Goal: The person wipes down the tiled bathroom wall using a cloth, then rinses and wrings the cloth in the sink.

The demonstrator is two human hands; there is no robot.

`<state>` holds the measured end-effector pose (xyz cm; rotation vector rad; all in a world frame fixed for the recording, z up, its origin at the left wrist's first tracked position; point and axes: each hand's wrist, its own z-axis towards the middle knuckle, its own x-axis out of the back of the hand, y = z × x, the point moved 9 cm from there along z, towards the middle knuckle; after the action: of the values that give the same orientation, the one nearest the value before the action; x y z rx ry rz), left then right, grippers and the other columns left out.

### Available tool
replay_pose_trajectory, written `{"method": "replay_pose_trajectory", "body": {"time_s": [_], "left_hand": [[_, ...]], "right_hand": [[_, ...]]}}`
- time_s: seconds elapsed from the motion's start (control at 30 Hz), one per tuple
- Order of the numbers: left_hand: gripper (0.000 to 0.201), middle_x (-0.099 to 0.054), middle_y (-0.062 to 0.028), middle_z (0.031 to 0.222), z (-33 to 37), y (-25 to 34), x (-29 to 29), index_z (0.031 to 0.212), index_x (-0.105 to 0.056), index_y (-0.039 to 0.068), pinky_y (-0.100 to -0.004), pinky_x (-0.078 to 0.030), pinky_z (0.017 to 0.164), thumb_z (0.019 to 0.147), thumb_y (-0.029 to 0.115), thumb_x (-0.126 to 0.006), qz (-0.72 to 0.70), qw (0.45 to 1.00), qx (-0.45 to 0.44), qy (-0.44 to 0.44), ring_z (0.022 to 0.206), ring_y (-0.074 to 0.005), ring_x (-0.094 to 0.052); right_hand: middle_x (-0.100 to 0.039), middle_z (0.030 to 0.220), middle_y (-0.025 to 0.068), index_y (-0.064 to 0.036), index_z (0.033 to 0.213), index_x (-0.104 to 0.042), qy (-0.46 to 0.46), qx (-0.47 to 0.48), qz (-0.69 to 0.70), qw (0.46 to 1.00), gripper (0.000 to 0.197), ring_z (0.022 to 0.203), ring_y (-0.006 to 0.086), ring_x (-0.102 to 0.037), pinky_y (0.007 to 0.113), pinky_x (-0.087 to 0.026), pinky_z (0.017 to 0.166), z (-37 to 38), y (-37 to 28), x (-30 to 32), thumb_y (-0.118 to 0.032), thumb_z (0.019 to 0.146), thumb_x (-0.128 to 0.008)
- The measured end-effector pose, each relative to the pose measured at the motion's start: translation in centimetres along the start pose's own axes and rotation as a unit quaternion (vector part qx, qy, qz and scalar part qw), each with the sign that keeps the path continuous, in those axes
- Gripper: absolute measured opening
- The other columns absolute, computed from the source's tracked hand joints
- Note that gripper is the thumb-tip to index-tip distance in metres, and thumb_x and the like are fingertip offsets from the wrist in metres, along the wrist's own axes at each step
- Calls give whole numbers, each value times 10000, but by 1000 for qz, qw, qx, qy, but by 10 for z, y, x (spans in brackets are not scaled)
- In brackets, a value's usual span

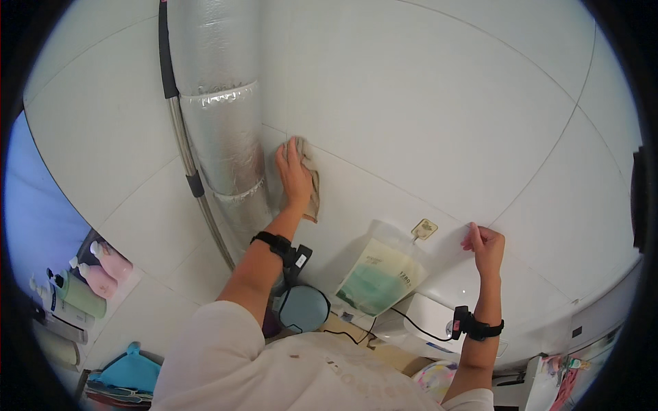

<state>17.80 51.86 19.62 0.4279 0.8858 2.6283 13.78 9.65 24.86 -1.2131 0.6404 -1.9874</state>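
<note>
A beige cleaning cloth lies flat against the white tiled wall, just beside the silver foil-wrapped pipe that runs up the wall. The left hand presses on the cloth with its fingers stretched out and palm flat, so its grip is wide and spread over the cloth rather than closed around it. The right hand rests against the wall lower and well apart from the cloth, fingers curled in a narrow grip, holding nothing that can be made out. Between the two hands a translucent refill pouch with green liquid hangs from a small wall hook. Each wrist carries a black band. At the lower left stand pink and green bottles.
</note>
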Motion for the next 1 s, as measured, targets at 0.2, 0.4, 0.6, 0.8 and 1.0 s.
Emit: {"method": "replay_pose_trajectory", "body": {"time_s": [0.2, 0.4, 0.6, 0.8, 1.0], "left_hand": [[454, -420, -161, 1045, 96, 64, 39, 1076, -457, 76, -374, -350, 853, 656, -80, -529, -51, 991, -99, 71, 998, -335, -419], [322, -336, -230, 1175, 150, 107, 51, 1064, -456, 71, -412, -363, 852, 762, 108, -562, -75, 977, -148, 131, 1056, -395, -385], [470, -193, -289, 1248, 160, 119, 39, 1191, -322, 17, -439, -321, 903, 783, 132, -524, -26, 951, -270, 146, 1105, -440, -313], [452, -205, -278, 1260, 147, 128, 29, 1201, -367, 50, -428, -330, 897, 781, 125, -518, -35, 957, -253, 141, 1078, -420, -361], [439, -349, -79, 1271, -48, 125, -42, 1177, -435, 79, -445, -256, 955, 770, 186, -559, -70, 895, -430, -95, 1166, -300, -336]], "right_hand": [[-560, 506, 77, 48, 593, -575, 0, -5, -9, 1000, 333, 443, 111, -543, 223, -442, 448, -1, 0, 1, -174, 832, -510], [-562, 510, 75, 51, 613, -586, 8, -6, 16, 1000, 315, 451, 110, -549, 224, -445, 445, -4, 9, 0, -171, 827, -519], [-561, 501, 75, 49, 626, -594, 7, 3, -3, 1000, 316, 448, 107, -549, 221, -444, 444, -5, 2, -3, -182, 828, -518], [-552, 498, 70, 46, 611, -583, 4, -7, 3, 1000, 319, 438, 107, -530, 218, -425, 431, -1, 11, -4, -174, 831, -513], [-565, 508, 79, 56, 632, -590, 1, -11, -6, 1000, 297, 445, 111, -544, 221, -447, 450, -1, 3, -2, -165, 821, -532]]}}
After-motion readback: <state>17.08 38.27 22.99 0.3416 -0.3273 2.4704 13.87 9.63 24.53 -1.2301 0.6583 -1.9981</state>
